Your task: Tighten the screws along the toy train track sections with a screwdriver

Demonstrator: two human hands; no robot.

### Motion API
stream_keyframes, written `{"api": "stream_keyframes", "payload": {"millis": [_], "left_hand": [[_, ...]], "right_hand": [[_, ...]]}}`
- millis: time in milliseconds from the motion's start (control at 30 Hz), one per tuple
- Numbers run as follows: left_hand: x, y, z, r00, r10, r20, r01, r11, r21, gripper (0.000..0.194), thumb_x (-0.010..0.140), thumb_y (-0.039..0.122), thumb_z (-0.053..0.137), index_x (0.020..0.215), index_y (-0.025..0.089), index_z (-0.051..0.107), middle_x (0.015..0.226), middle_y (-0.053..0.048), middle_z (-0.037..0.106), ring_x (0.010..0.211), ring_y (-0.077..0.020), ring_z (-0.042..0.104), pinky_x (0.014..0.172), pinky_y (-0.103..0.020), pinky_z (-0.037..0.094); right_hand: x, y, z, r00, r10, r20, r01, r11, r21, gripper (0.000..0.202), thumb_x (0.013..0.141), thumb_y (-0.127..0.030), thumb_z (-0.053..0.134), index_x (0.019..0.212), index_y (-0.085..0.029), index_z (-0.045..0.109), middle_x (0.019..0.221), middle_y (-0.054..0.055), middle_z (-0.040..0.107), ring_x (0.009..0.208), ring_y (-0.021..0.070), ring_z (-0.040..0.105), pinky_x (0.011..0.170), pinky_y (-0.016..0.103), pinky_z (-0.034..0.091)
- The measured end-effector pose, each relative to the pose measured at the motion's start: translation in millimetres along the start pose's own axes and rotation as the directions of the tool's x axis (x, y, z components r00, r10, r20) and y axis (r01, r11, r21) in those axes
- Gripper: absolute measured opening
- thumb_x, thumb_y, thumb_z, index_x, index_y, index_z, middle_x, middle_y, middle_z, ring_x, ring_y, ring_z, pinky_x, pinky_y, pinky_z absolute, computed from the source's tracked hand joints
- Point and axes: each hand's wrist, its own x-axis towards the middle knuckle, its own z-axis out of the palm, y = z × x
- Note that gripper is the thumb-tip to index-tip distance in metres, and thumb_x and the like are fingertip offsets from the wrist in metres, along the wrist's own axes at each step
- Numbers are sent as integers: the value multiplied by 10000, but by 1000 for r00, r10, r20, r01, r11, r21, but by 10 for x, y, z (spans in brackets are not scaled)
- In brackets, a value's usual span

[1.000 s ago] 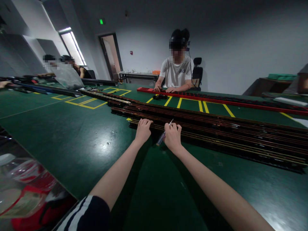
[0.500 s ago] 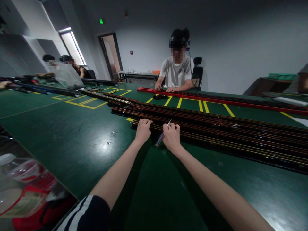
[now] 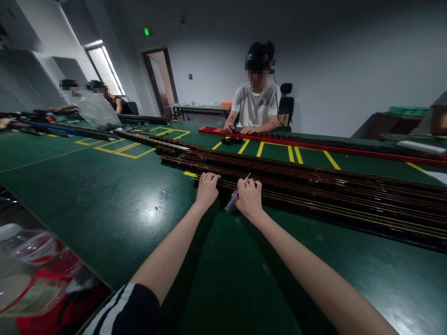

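Long dark strips (image 3: 314,186) with thin gold and copper-coloured edges lie side by side across the green table (image 3: 146,195). My left hand (image 3: 208,190) is curled over the near edge of the strips, close to their left end, fingers bent around the nearest one. To its right, my right hand (image 3: 248,197) is closed around a slim screwdriver-like tool (image 3: 232,201); its metal tip points up and away, and its translucent handle slants down to the left. The right fingertips also rest at the nearest strip. What lies beneath both palms is hidden.
Across the table a person (image 3: 257,100) in a white shirt works at a long red tray (image 3: 296,139). Small black parts (image 3: 232,140) lie by it. A clear plastic bag (image 3: 99,111) is at the far left, near other people. Bottles (image 3: 38,246) stand at the lower left.
The tool in my right hand has tilted slightly, its tip shifting a little to the right. The nearest strip's left end has shifted slightly right. Both hands are almost where they were.
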Motion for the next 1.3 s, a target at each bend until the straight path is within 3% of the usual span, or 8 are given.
{"api": "stream_keyframes", "payload": {"millis": [533,833,1100,1300], "left_hand": [[-6,45,-59,995,-88,37,87,996,23,521,694,-38,382,1111,141,639,1123,-113,633,1176,-261,503,1167,-458,217],[-11,47,-89,987,-148,62,145,988,45,475,711,-18,395,1069,157,653,1121,-108,636,1167,-267,497,1158,-462,206],[11,69,-111,970,-230,74,225,972,64,445,711,-2,411,1026,197,653,1084,-97,647,1177,-270,491,1138,-481,202],[1,47,-139,938,-338,76,333,940,68,435,722,2,397,1028,193,640,1144,-109,621,1263,-270,425,1138,-533,162]], "right_hand": [[-1,-17,25,998,-70,2,70,997,-17,279,757,-19,461,1007,-101,554,960,158,669,952,290,506,856,396,259],[0,-1,4,998,-62,21,62,998,3,254,766,-39,471,999,-96,553,914,148,666,919,285,524,847,388,286],[-11,4,-56,992,-59,112,61,998,-13,305,785,-68,489,1087,-94,529,967,152,649,923,277,540,774,371,352],[-13,-9,-56,990,-31,140,35,999,-26,257,853,-108,472,1106,-92,519,978,161,648,930,274,559,781,370,388]]}}
